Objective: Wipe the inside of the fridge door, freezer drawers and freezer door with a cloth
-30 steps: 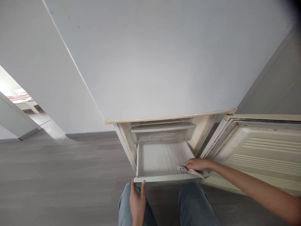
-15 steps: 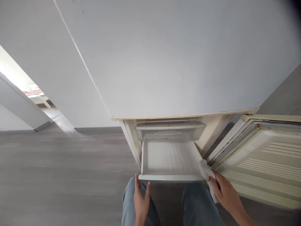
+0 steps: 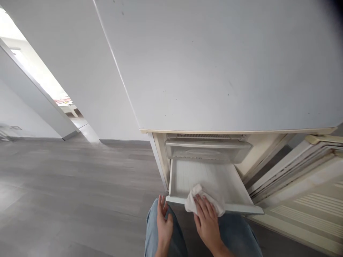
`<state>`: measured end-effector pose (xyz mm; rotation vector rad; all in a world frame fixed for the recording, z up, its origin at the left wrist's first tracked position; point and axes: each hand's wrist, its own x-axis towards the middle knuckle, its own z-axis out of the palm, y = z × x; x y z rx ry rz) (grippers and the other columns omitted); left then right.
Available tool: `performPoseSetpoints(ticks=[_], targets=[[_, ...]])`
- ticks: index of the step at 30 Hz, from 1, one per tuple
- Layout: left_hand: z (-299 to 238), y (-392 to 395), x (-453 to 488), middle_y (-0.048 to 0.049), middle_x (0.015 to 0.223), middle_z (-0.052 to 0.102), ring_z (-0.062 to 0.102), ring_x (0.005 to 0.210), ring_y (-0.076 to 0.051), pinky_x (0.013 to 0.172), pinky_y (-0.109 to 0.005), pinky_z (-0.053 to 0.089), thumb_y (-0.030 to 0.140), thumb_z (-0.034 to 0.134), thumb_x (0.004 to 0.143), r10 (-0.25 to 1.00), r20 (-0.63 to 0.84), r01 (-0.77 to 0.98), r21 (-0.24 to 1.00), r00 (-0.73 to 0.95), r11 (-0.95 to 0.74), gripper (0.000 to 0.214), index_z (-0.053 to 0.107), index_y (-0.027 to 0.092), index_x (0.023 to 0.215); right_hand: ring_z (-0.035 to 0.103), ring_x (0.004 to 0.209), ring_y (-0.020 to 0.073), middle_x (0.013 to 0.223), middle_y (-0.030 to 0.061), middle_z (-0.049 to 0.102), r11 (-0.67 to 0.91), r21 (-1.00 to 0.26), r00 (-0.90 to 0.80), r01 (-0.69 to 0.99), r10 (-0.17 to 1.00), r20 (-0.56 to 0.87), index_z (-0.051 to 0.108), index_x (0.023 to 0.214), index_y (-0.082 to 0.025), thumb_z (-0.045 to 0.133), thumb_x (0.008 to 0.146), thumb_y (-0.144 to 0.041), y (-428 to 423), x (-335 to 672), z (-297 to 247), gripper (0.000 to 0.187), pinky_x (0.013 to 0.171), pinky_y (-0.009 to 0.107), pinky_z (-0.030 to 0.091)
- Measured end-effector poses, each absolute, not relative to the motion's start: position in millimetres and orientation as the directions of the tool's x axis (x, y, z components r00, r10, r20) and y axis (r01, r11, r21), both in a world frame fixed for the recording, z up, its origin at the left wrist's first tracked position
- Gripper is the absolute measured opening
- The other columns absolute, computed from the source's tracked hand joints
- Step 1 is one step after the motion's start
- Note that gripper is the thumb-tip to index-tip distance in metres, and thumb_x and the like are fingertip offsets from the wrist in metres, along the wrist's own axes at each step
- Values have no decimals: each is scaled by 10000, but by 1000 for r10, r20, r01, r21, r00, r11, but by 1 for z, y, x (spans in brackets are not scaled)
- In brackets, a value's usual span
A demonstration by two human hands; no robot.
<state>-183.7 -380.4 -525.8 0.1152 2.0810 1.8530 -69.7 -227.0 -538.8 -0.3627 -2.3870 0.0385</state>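
Observation:
A white drawer is pulled out of a small fridge or freezer compartment. My right hand presses a white cloth over the middle of the drawer's front rim, its fingers bent over the fabric. At the drawer's front left corner is my left hand, with fingers raised and thumb apart and nothing in it. Whether its fingertips touch the corner I cannot tell. Above the pulled-out drawer, a translucent drawer sits inside the compartment.
The open door with a ribbed inner panel stands at the right. A large pale top surface fills the upper view. Grey wood-look floor lies to the left, and my knees are under the drawer front.
My right hand has moved left with the cloth, from the drawer's front right corner to the middle of its front rim. My left hand stays by the left corner. The view has shifted slightly.

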Motion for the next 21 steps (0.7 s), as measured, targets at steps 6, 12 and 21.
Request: performPoseSetpoints(ticks=[6, 12, 21], targets=[[-541, -383, -191, -206, 1540, 357, 465, 1360, -250, 1142, -411, 400, 189, 500, 638, 285, -169, -167, 985, -944, 29, 838, 225, 141, 1427, 403, 1319, 196, 1432, -31, 481, 995, -61, -728, 83, 102, 678, 488, 1380, -221, 380, 921, -134, -268, -121, -515, 480, 1068, 355, 302], [-562, -390, -199, -223, 1463, 474, 449, 1367, -303, 1155, -444, 380, 264, 549, 643, 230, -139, -108, 984, -963, 144, 717, 400, 109, 1327, 412, 1315, 157, 1413, -52, 501, 992, -84, -788, -97, -25, 616, 546, 1316, -220, 421, 959, -218, -271, -131, -482, 377, 1061, 322, 383], [-555, -379, -214, -138, 1266, 658, 615, 1181, -328, 983, -431, 533, 586, 552, 670, 152, -160, -68, 874, -975, 482, 598, 543, 226, 1147, 363, 1366, 179, 1412, -19, 504, 989, 88, -779, 117, 37, 626, 470, 1397, -231, 460, 926, -156, -150, -11, -524, 477, 1096, 318, 353]])
